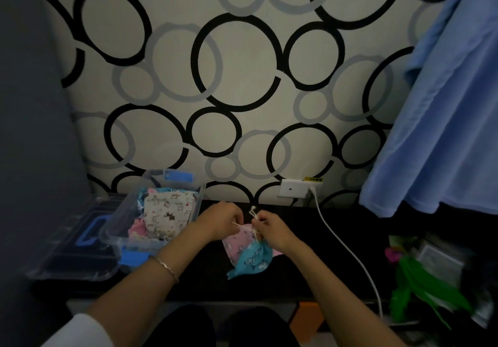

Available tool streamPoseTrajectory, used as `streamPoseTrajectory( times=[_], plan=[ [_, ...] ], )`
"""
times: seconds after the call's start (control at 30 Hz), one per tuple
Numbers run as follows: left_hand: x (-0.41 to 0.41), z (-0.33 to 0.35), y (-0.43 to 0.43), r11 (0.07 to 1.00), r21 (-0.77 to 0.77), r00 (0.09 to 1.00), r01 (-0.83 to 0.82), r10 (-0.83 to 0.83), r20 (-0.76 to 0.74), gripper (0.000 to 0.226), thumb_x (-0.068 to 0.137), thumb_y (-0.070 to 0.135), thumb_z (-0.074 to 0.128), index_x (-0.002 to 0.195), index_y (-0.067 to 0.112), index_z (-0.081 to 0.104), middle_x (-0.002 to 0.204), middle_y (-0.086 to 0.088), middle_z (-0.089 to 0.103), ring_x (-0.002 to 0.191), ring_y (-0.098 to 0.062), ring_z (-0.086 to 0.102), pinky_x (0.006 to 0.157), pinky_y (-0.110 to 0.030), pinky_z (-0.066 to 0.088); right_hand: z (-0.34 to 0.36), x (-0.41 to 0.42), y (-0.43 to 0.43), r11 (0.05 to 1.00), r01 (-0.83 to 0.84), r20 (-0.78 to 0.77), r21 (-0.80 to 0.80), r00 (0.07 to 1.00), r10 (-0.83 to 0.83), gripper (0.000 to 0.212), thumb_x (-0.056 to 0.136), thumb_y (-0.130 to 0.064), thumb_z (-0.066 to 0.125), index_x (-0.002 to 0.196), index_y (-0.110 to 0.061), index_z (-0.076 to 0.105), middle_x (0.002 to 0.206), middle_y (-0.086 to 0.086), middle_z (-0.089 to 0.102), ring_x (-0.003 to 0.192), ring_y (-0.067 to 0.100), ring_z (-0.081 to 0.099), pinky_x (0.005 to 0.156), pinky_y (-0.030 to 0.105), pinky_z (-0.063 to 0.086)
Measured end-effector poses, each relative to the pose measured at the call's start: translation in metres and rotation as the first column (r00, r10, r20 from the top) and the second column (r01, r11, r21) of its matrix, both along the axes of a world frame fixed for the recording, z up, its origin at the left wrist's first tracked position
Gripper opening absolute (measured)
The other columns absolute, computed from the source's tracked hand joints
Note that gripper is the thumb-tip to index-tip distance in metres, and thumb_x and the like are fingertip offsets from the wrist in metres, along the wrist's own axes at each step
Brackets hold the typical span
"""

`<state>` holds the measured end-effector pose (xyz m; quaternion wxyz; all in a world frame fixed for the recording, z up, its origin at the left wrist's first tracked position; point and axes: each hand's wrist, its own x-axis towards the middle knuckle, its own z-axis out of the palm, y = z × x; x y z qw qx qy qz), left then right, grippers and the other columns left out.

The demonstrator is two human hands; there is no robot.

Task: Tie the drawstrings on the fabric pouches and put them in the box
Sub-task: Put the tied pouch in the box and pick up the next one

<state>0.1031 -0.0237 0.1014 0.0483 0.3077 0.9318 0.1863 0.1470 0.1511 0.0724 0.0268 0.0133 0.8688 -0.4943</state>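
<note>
while both hands meet over the black tabletop near the middle of the scene, the left hand pinches 1 strand of the white drawstring. its fingers are curled in tight round the cord, which runs right to the other hand. the right hand has its fingers curled round the gathered neck of the blue pouch, and 2 short cord ends stick up just above its knuckles. the 2 hands sit close together, with only the cord between them.

the blue pouch, printed with white figures, lies on the near side of the right fingers, touching them at its neck. its body spreads toward the near left and partly covers a pink pouch lying flat on the tabletop under both hands.

a clear plastic box with blue clips stands to the left of the left hand, just beside the forearm. a cream animal-print pouch lies on top inside it, with more printed fabric under it. the box's clear lid, with a blue handle, lies further left, touching the box.

a thin bracelet circles the left wrist. a white cable runs from a wall socket at the far edge toward the near right. a light blue cloth hangs at the right, above some blurred green things.
</note>
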Motion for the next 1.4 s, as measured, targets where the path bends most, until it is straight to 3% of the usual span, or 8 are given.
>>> streamPoseTrajectory(
  times=[0.13, 0.23, 0.37, 0.6, 0.73, 1.1, 1.27, 1.4],
  plan=[
    [-0.001, 0.004, -0.006, 0.989, -0.141, 0.997, 0.033, -0.042, -0.058, 0.019, 0.084, 0.023, 0.067, 0.103, 0.022, 0.071, 0.099, 0.002, 0.069, 0.087, -0.012, 0.062, 0.075, -0.028, 0.050, 0.000, 0.001, 0.007, 0.999, 0.034, -0.027, 0.020, 0.999, -0.033, 0.023, 0.098, -0.023, 0.050, 0.076, -0.019, 0.054, 0.068, -0.001, 0.059, 0.065, 0.010, 0.056, 0.068, 0.028, 0.046],
    [0.005, 0.001, -0.006, 0.999, 0.019, 0.996, 0.048, -0.050, 0.075, 0.026, 0.086, 0.040, 0.063, 0.107, 0.027, 0.072, 0.096, 0.007, 0.070, 0.082, -0.009, 0.062, 0.073, -0.028, 0.051, 0.001, 0.000, 0.004, 0.996, 0.063, -0.040, -0.071, 0.997, -0.066, 0.024, 0.099, -0.021, 0.052, 0.076, -0.014, 0.055, 0.067, 0.000, 0.057, 0.061, 0.007, 0.055, 0.065, 0.023, 0.045],
    [0.013, -0.012, 0.005, 0.976, 0.211, 0.977, -0.057, 0.012, 0.211, 0.035, 0.082, 0.061, 0.060, 0.082, 0.031, 0.077, 0.066, 0.006, 0.068, 0.059, -0.007, 0.058, 0.057, -0.028, 0.042, -0.001, -0.001, -0.002, 0.981, 0.099, -0.039, -0.165, 0.994, -0.106, 0.024, 0.097, -0.011, 0.053, 0.073, -0.011, 0.054, 0.064, 0.000, 0.054, 0.058, 0.005, 0.051, 0.058, 0.018, 0.043],
    [0.018, -0.026, 0.023, 0.862, 0.438, 0.924, -0.254, 0.083, 0.372, 0.016, 0.076, 0.042, 0.076, 0.066, 0.031, 0.073, 0.054, 0.015, 0.063, 0.057, -0.001, 0.058, 0.058, -0.024, 0.044, 0.001, 0.002, 0.002, 0.950, 0.135, -0.018, -0.280, 0.989, -0.146, 0.009, 0.092, -0.009, 0.063, 0.087, -0.005, 0.058, 0.068, 0.004, 0.060, 0.061, 0.008, 0.058, 0.056, 0.017, 0.047],
    [0.016, -0.026, 0.025, 0.816, 0.493, 0.907, -0.300, 0.086, 0.411, 0.011, 0.077, 0.036, 0.075, 0.071, 0.026, 0.075, 0.064, 0.009, 0.067, 0.065, -0.009, 0.060, 0.066, -0.031, 0.046, 0.009, 0.007, 0.008, 0.913, 0.134, 0.015, -0.384, 0.990, -0.139, 0.020, 0.084, -0.003, 0.070, 0.091, -0.011, 0.053, 0.070, 0.001, 0.061, 0.057, 0.003, 0.061, 0.056, 0.018, 0.048],
    [0.005, -0.023, 0.014, 0.899, 0.392, 0.929, -0.195, 0.041, 0.368, 0.017, 0.083, 0.032, 0.063, 0.070, 0.023, 0.069, 0.079, -0.002, 0.071, 0.080, -0.016, 0.069, 0.079, -0.041, 0.056, 0.004, 0.010, 0.006, 0.998, -0.010, -0.136, 0.067, 0.990, 0.019, 0.016, 0.088, -0.010, 0.064, 0.101, -0.012, 0.073, 0.091, -0.001, 0.071, 0.088, 0.007, 0.067, 0.075, 0.021, 0.055],
    [0.006, -0.017, 0.007, 0.932, 0.335, 0.951, -0.139, 0.031, 0.309, 0.017, 0.086, 0.034, 0.061, 0.074, 0.024, 0.066, 0.070, 0.006, 0.065, 0.067, -0.008, 0.061, 0.063, -0.032, 0.048, 0.007, 0.006, 0.003, 0.990, -0.035, -0.087, 0.135, 0.995, 0.048, 0.012, 0.095, -0.020, 0.058, 0.091, -0.020, 0.069, 0.096, -0.004, 0.060, 0.089, 0.007, 0.061, 0.076, 0.021, 0.047],
    [0.004, -0.015, 0.004, 0.929, 0.349, 0.965, -0.123, 0.031, 0.259, 0.014, 0.085, 0.034, 0.063, 0.079, 0.026, 0.072, 0.074, 0.005, 0.070, 0.073, -0.010, 0.067, 0.067, -0.034, 0.052, 0.008, 0.011, -0.003, 0.975, -0.008, 0.072, -0.221, 0.997, 0.025, 0.021, 0.097, -0.015, 0.052, 0.080, -0.014, 0.065, 0.085, 0.004, 0.063, 0.079, 0.014, 0.060, 0.072, 0.025, 0.047]
  ],
)
